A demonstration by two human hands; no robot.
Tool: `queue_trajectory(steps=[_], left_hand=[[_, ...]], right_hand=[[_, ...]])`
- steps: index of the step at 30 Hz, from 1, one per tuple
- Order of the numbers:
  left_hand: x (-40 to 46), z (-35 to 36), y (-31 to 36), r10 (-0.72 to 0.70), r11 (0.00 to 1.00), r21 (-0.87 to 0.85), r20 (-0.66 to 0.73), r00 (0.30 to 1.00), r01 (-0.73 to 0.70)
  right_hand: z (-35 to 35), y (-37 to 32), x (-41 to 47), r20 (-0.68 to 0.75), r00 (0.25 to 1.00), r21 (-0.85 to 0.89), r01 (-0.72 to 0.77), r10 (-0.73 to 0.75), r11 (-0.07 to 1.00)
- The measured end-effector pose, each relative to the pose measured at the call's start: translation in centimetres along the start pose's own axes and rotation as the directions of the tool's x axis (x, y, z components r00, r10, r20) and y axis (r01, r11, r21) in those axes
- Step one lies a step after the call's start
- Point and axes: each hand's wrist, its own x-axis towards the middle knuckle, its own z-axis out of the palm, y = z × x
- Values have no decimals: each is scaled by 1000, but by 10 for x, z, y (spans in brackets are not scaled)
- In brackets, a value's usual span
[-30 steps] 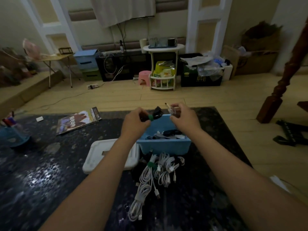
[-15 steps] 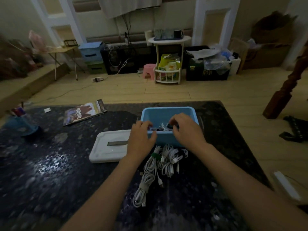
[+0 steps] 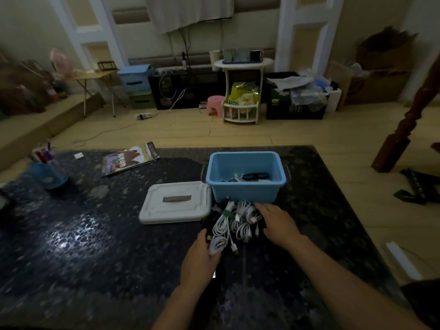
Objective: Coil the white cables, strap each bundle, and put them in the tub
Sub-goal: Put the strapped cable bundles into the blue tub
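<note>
Far out to the left of both hands stand a blue cup of pens (image 3: 47, 173) and a magazine (image 3: 129, 159), and ahead and left of the left hand lies the white lid (image 3: 175, 202), flat on the dark table (image 3: 83, 246).

The left hand (image 3: 200, 260) has its fingers curled round the near end of a long white cable bundle (image 3: 220, 231), which carries a green strap (image 3: 227, 213) further up. Just to its right, between the two hands, lies a heap of white cables (image 3: 245, 219), loosely coiled and touching one another.

The right hand (image 3: 278, 222) lies flat on the right edge of that heap, fingers straight, holding nothing.

Directly beyond both hands is the blue tub (image 3: 246, 175), lid off, with a few dark and pale items already in its bottom.

These cables look light, soft and springy; loops will likely sag or slip apart if lifted by one end. Gripping each coil round its middle, across the strap, seems the surest hold, with plugs tucked in so they do not snag neighbours.
</note>
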Motion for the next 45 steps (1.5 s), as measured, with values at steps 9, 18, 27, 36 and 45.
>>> queue_trajectory(steps=[9,18,27,36,45], left_hand=[[-1,-9,1,-16,993,-115,17,1000,18],[15,-95,79,116,922,-356,-113,987,-149],[141,-112,183,297,910,-230,-216,930,-344],[174,-61,143,272,915,251,198,942,-317],[85,-39,79,343,930,177,-108,933,-321]], right_hand=[[6,0,2,-178,984,-53,16,-26,998],[-68,-16,-29,-308,939,580,59,152,813],[-163,-13,62,-358,900,543,-16,249,840],[-100,-5,112,35,975,1,-222,222,975],[-57,-47,15,-385,900,428,-19,202,903]])
